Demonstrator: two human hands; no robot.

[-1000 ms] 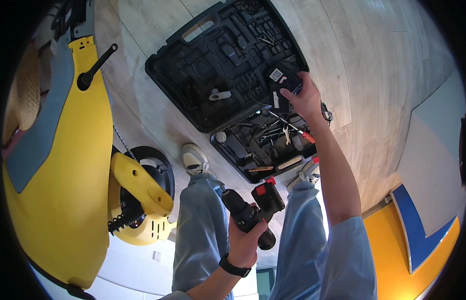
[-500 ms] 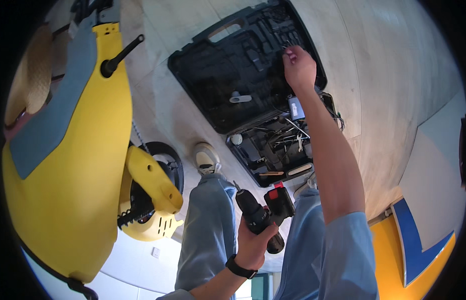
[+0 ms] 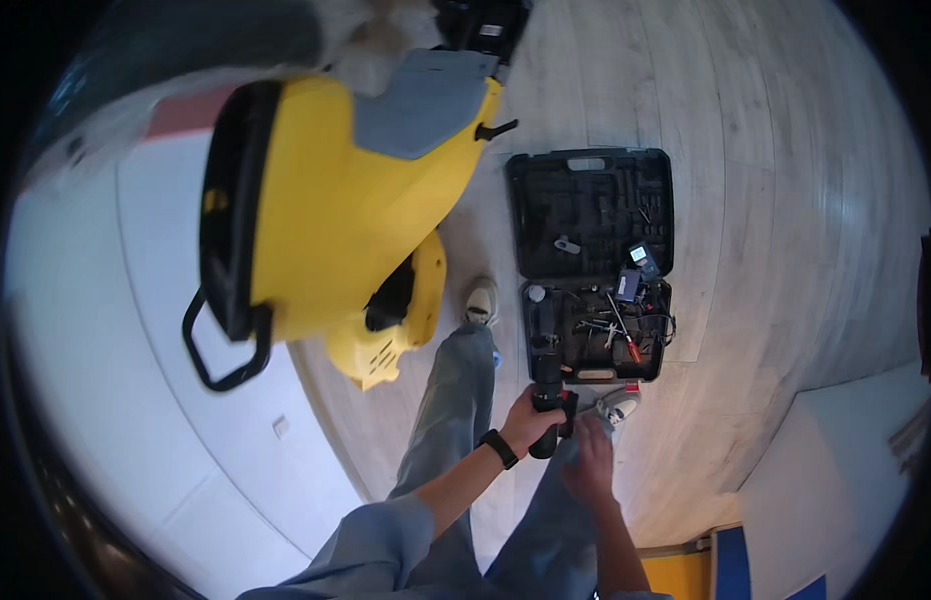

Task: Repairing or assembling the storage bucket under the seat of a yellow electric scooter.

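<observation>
Drill (image 3: 547,400), black and pistol-shaped, likely heavy, rigid and nose-weighted, gripped by its handle in left hand (image 3: 531,420) curled tight round it above the knees, right hand (image 3: 589,462) loosely cupped just beside, near open tool case (image 3: 593,262) on floor.

Bright daylight, fisheye-warped, blurred rim

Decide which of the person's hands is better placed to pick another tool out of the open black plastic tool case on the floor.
Probably the right hand: it looks free, hovering beside the black cordless drill, while the left hand grips the drill's handle. The open black plastic tool case lies just ahead.
</observation>
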